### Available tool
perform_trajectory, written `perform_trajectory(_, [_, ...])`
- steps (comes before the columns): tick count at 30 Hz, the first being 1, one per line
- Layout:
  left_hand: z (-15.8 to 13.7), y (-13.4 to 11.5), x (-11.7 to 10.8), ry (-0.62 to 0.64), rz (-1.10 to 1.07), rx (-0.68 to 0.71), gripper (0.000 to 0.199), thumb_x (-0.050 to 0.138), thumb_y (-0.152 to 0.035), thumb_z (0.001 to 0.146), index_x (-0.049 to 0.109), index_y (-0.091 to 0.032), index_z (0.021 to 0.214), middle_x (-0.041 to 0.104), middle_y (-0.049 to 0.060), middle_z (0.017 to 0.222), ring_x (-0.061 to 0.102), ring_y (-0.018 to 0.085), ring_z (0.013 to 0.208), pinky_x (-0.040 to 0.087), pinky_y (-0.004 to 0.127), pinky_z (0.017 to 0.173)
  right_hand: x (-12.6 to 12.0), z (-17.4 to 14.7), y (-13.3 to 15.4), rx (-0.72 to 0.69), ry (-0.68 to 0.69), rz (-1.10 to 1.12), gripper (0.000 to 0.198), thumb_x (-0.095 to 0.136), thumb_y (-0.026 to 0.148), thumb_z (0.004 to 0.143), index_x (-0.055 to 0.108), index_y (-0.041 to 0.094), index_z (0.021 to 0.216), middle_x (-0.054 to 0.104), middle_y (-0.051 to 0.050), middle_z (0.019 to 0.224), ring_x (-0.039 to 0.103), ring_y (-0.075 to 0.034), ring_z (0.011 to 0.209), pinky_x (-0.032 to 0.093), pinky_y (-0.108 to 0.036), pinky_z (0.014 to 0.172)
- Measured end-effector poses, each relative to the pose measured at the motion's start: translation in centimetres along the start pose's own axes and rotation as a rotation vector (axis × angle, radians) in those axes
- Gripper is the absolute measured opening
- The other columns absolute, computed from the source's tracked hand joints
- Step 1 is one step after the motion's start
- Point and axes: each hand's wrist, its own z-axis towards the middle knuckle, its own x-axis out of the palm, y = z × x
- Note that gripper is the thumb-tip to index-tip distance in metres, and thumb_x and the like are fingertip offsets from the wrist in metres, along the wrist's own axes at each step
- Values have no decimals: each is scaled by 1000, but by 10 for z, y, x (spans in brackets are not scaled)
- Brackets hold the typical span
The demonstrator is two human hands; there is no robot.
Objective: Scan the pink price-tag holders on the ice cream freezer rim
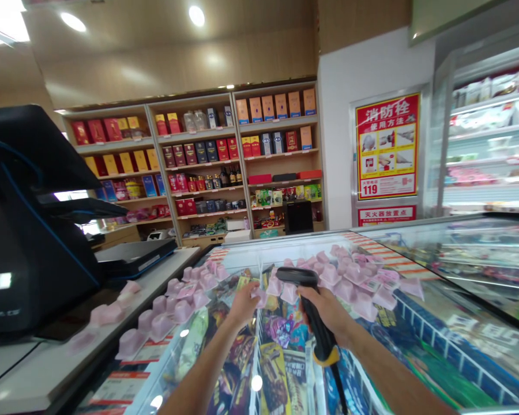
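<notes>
My right hand [331, 311] is wrapped round the handle of a black barcode scanner [299, 278], its head pointing left and its cable running down past a yellow collar. In my left hand [243, 305] is a small pink plastic cup [260, 296], pinched at the fingertips just left of the scanner head. Many similar pink cups [348, 276] lie on the freezer's glass top [237, 253], in a large cluster to the right of the scanner and a looser spread on the left. Some on the right bear printed labels. Packaged ice creams [277, 374] show through the glass.
On the left a counter [21, 383] carries a black checkout terminal [30, 230], a flat scale [134, 256] and several more pink cups [112, 311]. Shelves of boxed goods [199, 153] stand behind. A red fire-hydrant poster [387, 147] hangs beside an open chiller [488, 127].
</notes>
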Motion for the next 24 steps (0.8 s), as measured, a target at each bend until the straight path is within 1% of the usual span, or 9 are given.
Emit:
perform_trajectory(3, [0,-10,17,32,161,74,42,48,-2,60,57,-15,98,59,6,102,50,17,98,33,26,88,-1,1,-1,1,1,14,26,46,38,70,49,15,59,49,2,43,44,-8,35,37,-21,34])
perform_trajectory(6, [4,-21,31,29,280,106,41,46,-2,62,55,-14,100,58,8,104,48,17,101,31,25,88,-1,1,-1,3,6,2,27,46,39,70,49,15,58,48,2,42,44,-8,35,37,-20,34])
perform_trajectory(10, [13,-30,47,14,368,121,36,44,-7,67,54,-14,101,57,9,103,48,17,100,33,25,86,0,2,-1,7,-12,3,26,47,39,69,50,14,62,49,2,43,44,-8,35,36,-20,34])
perform_trajectory(12, [14,-31,47,0,389,120,37,46,-9,68,51,-14,104,56,9,104,49,17,99,33,24,85,-1,3,-2,11,-20,-5,26,47,39,69,50,14,63,50,2,44,44,-8,35,36,-20,34])
perform_trajectory(14, [14,-27,35,-30,407,113,40,48,-11,67,50,-15,107,55,9,106,49,16,99,34,23,84,-2,3,-3,15,-14,-17,27,47,40,69,51,14,64,51,1,45,45,-8,36,37,-21,35])
perform_trajectory(15, [12,-23,24,-56,419,103,40,48,-12,68,49,-16,107,54,9,107,48,17,99,34,23,84,-2,3,-4,19,-13,-22,27,47,40,69,51,14,65,51,1,46,45,-8,36,37,-21,35])
perform_trajectory(18, [5,-5,-23,-179,477,39,37,42,-12,71,49,-17,107,50,11,110,45,22,103,31,30,87,0,2,-4,21,-22,-36,27,47,40,69,51,14,67,52,1,48,46,-9,37,37,-22,35])
perform_trajectory(21, [-4,16,-68,-293,546,-50,31,39,-9,72,52,-15,99,51,15,108,36,29,110,22,42,92,4,0,-5,10,-5,-46,26,48,40,68,51,14,67,52,1,48,45,-9,37,37,-21,35])
perform_trajectory(24, [-13,30,-88,-328,580,-85,26,36,-6,72,56,-13,87,55,17,99,36,31,108,20,48,90,7,-1,-7,6,29,-57,27,47,41,69,50,15,66,52,0,47,46,-9,38,38,-21,36])
